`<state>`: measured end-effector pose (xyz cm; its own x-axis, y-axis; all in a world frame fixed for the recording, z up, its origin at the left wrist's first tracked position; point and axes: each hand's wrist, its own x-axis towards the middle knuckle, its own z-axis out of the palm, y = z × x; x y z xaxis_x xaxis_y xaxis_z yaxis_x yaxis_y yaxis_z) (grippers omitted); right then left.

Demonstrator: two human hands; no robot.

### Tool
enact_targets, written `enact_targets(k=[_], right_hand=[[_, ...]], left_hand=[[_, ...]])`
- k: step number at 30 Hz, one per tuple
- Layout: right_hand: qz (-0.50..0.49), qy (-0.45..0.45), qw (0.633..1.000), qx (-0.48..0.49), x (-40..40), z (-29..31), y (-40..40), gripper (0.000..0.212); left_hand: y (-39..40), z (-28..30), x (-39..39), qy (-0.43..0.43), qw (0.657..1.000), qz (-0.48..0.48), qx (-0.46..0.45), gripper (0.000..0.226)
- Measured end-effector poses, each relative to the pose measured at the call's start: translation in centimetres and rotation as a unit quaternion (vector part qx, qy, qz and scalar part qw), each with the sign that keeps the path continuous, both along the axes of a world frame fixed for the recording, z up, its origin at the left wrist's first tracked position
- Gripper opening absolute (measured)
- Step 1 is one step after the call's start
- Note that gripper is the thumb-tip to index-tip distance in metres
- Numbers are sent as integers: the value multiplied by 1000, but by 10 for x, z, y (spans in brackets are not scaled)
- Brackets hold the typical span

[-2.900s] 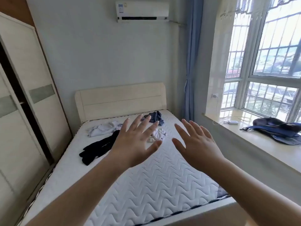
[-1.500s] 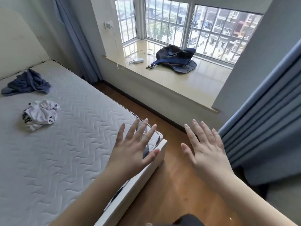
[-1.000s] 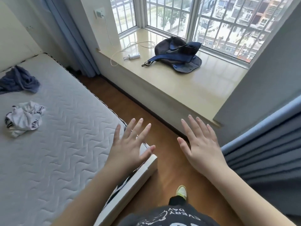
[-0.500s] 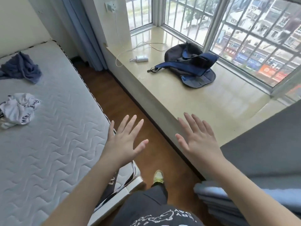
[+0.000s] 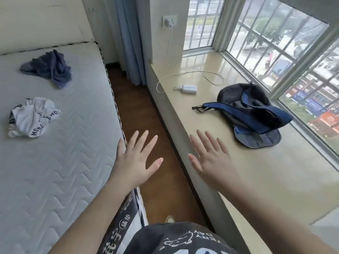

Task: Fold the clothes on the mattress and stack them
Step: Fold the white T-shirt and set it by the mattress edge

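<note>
We see two garments on the mattress point(image 5: 60, 162), both crumpled, well apart from our hands. At far left lies the white garment point(image 5: 33, 117), bunched into a ball with black lettered bands, no clear long axis. Beyond it, nearer the headboard, the blue garment point(image 5: 49, 67) is a heap stretched roughly left to right, one end trailing toward the mattress edge. Our left hand point(image 5: 136, 160) hovers at that edge, fingers spread straight, holding nothing. Our right hand point(image 5: 211, 158) hovers over the sill point(image 5: 275, 180), equally spread and empty. On the sill sit one white charger point(image 5: 189, 88) with its cable and, further right, one dark backpack point(image 5: 251, 114) with blue straps.
</note>
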<state>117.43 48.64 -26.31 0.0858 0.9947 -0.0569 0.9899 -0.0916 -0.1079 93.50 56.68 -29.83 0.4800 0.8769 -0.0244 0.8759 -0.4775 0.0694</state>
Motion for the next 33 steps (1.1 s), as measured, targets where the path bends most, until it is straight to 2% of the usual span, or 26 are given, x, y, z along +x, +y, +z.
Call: enact_targets(k=[5, 9, 13, 19, 25, 33], right_hand=[[44, 6, 999, 17, 3, 0, 89, 63], [77, 15, 997, 18, 9, -3, 163, 66], [104, 28, 994, 30, 10, -7, 243, 68], [196, 22, 980, 14, -5, -19, 359, 64], [286, 28, 958, -1, -33, -21, 471, 62], [396, 24, 918, 8, -120, -21, 573, 63]], left_hand=[[59, 9, 3, -7, 999, 37, 9, 73], [121, 24, -15, -47, 993, 106, 24, 76], [170, 29, -24, -19, 988, 147, 41, 76], [242, 22, -25, 4, 973, 229, 6, 78], [306, 18, -49, 27, 948, 316, -11, 78], [335, 10, -120, 23, 895, 446, -2, 82]])
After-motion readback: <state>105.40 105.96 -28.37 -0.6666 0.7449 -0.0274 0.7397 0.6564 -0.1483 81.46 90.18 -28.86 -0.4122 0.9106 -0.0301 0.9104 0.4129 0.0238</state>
